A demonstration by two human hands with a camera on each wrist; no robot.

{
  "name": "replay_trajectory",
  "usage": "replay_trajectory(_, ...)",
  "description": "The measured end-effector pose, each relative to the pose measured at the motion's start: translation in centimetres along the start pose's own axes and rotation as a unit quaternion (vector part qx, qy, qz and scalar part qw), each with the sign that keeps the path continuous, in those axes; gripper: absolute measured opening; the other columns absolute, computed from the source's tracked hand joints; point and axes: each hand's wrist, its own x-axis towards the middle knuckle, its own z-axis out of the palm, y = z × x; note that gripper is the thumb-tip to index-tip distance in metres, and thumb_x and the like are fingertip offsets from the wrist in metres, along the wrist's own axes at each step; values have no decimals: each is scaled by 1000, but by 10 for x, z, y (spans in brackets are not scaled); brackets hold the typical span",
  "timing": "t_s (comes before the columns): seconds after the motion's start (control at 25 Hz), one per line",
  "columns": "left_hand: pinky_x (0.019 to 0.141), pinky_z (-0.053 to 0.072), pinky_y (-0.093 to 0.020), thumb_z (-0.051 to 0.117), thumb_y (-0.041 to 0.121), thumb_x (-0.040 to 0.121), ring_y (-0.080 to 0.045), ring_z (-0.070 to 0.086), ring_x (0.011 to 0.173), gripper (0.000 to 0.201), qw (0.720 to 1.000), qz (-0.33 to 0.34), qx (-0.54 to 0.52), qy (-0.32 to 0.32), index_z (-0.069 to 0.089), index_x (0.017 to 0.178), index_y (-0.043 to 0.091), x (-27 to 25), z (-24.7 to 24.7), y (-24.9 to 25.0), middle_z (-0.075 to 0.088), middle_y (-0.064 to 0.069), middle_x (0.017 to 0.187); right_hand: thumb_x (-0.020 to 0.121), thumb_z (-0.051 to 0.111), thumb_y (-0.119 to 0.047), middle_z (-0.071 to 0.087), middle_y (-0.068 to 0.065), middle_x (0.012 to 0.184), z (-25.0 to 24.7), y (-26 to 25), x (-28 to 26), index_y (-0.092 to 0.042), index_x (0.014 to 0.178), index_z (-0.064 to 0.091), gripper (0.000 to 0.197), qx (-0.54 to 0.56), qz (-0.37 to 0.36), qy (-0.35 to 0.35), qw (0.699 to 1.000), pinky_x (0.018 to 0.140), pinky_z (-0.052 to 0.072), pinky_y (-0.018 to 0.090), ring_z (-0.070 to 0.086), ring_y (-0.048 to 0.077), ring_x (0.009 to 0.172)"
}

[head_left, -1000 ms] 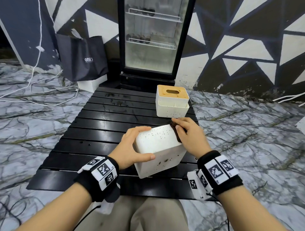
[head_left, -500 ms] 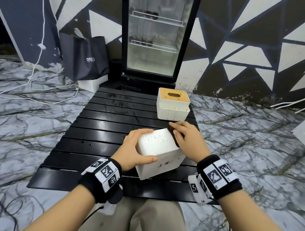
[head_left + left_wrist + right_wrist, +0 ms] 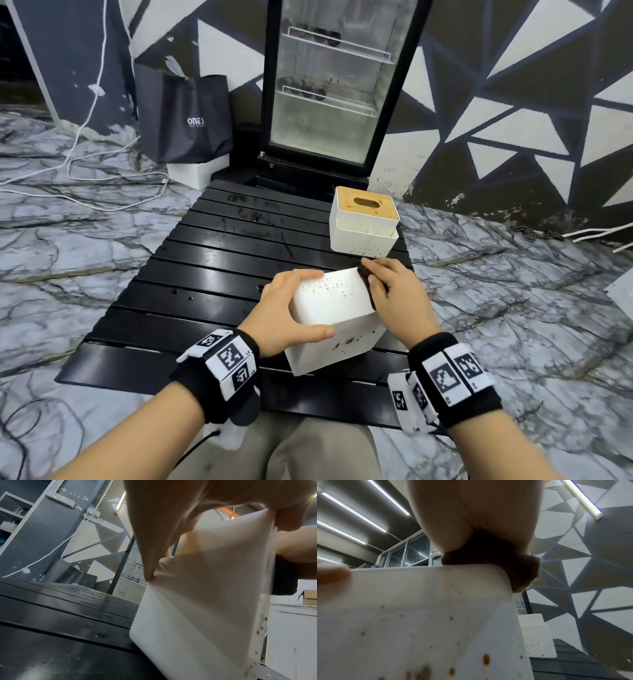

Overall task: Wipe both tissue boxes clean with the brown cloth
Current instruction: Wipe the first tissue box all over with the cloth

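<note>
A white tissue box [image 3: 334, 308] stands tilted on the black slatted table [image 3: 212, 260], speckled with brown spots [image 3: 450, 628] on its near face. My left hand [image 3: 291, 308] grips its left side, thumb on the near edge and fingers over the top [image 3: 188, 581]. My right hand [image 3: 394, 298] holds the brown cloth [image 3: 366, 284] against the box's upper right edge; in the right wrist view the cloth [image 3: 522, 572] bunches over that corner. The second tissue box [image 3: 363, 226], white with a tan slotted lid, sits farther back on the table [image 3: 537, 635].
A glass-door fridge [image 3: 329, 89] stands behind the table. A dark bag [image 3: 185, 116] on a white block sits at the left, with white cables [image 3: 102, 192] across the marbled floor. My knees are below the table's near edge.
The right hand with the cloth has slid slightly along the box's right edge. The left hand keeps its hold and the box stays tilted in place.
</note>
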Motion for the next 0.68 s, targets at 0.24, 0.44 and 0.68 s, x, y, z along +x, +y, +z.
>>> replay_trajectory(0.24, 99, 27, -24, 65, 63, 44, -8, 30, 124, 74, 1000, 2, -5, 19, 34, 110, 60, -1, 4, 1, 34, 18, 129, 88, 36, -24, 58, 0, 120, 4, -13, -22, -18, 125, 54, 42, -65, -90, 6, 994, 92, 35, 25, 45, 23, 112)
replay_trajectory(0.44, 99, 25, -23, 66, 63, 43, -8, 29, 124, 75, 1000, -5, -15, 14, 35, 111, 59, -1, 5, 1, 34, 17, 130, 94, 41, -20, 56, 0, 121, -2, -7, -10, -18, 126, 53, 35, -44, -68, -16, 997, 95, 33, 23, 43, 20, 114)
replay_trajectory(0.68, 98, 24, -21, 65, 64, 44, -7, 28, 123, 74, 999, 2, -6, 34, 32, 110, 61, -1, 10, 0, 34, 17, 131, 90, 34, -24, 60, 4, 116, 17, -32, -13, -15, 124, 55, 41, -73, -117, 8, 990, 92, 39, 29, 49, 26, 108)
